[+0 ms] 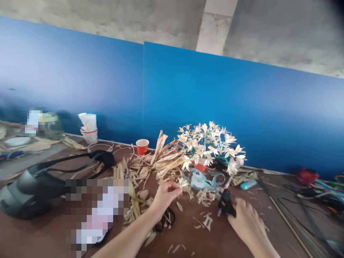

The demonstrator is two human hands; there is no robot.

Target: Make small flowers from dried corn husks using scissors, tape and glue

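My left hand (164,195) is raised over the brown table (40,236), fingers pinched on a small pale husk flower (184,183). My right hand (248,220) rests lower right, fingers closed round the handle of a black glue gun (225,202) that lies on the table. Black scissors (166,218) lie under my left wrist. Behind stands a bouquet of husk flowers (208,145) in an orange cup (200,166). Dried corn husks (158,159) are piled to its left, with light blue ribbon (200,180) in front.
A red paper cup (142,146) and stacked white cups (88,127) stand near the blue wall (215,104). A black bag with straps (34,184) lies at left. Cables, a red object (307,176) and thin sticks lie at right. Husk scraps litter the table.
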